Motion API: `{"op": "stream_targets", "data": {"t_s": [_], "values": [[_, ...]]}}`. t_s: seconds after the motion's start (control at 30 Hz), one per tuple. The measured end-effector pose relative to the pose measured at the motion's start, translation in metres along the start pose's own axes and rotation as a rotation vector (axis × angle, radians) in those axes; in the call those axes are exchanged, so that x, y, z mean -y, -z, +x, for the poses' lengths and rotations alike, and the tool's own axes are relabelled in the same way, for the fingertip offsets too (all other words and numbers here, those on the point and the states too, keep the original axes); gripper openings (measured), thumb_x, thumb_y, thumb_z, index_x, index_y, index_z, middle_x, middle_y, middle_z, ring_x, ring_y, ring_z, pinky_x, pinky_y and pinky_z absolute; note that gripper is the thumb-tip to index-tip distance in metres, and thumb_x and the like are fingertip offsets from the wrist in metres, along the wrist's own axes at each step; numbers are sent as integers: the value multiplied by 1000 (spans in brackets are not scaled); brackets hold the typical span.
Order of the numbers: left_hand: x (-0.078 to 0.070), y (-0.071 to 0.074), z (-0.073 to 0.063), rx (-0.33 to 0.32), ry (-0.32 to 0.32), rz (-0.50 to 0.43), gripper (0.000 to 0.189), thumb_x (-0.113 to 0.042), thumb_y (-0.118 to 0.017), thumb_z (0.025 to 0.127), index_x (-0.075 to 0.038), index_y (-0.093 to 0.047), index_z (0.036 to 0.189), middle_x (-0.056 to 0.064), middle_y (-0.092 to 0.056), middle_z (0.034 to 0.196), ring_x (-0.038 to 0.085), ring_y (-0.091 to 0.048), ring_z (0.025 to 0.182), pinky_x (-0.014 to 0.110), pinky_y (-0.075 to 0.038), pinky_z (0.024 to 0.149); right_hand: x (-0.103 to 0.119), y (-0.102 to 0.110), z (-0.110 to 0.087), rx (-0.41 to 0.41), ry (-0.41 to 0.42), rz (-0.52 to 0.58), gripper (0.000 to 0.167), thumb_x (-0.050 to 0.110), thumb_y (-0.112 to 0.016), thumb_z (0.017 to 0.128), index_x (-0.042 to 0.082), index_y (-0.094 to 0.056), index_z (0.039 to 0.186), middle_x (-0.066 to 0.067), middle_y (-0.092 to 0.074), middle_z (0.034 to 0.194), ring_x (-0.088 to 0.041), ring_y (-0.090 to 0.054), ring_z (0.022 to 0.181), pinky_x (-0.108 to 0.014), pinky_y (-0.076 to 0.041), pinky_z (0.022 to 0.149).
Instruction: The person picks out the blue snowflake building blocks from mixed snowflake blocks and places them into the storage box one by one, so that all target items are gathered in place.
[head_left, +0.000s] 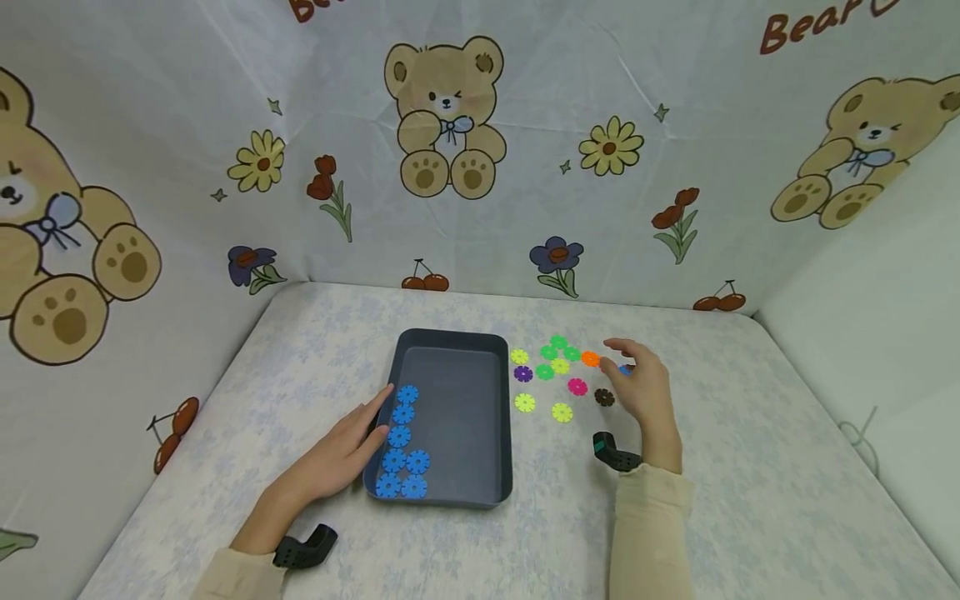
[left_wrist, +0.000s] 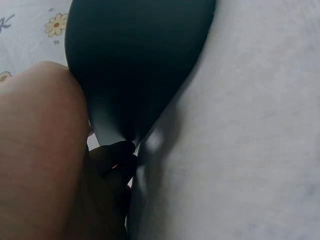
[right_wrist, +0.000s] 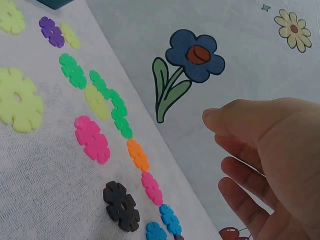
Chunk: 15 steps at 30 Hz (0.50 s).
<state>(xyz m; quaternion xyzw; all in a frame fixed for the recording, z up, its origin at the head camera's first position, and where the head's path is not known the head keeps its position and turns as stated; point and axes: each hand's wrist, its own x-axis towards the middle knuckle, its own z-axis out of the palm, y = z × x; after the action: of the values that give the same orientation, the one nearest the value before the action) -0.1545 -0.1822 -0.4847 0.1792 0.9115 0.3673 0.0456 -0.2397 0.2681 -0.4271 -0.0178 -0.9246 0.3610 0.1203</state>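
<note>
My left hand (head_left: 337,454) holds the left side of a dark grey rectangular tray (head_left: 465,417), its thumb at the rim. In the left wrist view, the fingers lie against the tray's outer wall (left_wrist: 135,55). Several blue snowflake discs (head_left: 399,436) lie along the left side inside the tray. My right hand (head_left: 641,387) hovers over loose discs right of the tray, thumb and fingers apart with nothing between them. Near it are an orange disc (head_left: 590,358), a black disc (right_wrist: 121,206), pink discs (right_wrist: 92,139) and blue discs (right_wrist: 156,231).
Between the tray and my right hand lie green discs (head_left: 558,342), yellow discs (head_left: 562,412) and a purple disc (head_left: 522,373). A bear-print cloth (head_left: 525,233) stands behind the pale patterned table (head_left: 750,467). Each wrist wears a black device (head_left: 615,454).
</note>
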Motion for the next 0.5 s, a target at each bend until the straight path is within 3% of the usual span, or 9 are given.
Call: {"op": "stream_targets", "data": {"t_s": [0.5], "values": [[-1, 0, 1, 0, 10, -1, 64, -39, -41, 113, -28, -11, 168, 15, -22, 170, 50, -22, 153, 72, -23, 119, -20, -10, 2, -109, -110, -26, 38, 13, -64, 100, 0, -64, 136, -28, -56, 145, -47, -47, 135, -64, -37, 115]]}}
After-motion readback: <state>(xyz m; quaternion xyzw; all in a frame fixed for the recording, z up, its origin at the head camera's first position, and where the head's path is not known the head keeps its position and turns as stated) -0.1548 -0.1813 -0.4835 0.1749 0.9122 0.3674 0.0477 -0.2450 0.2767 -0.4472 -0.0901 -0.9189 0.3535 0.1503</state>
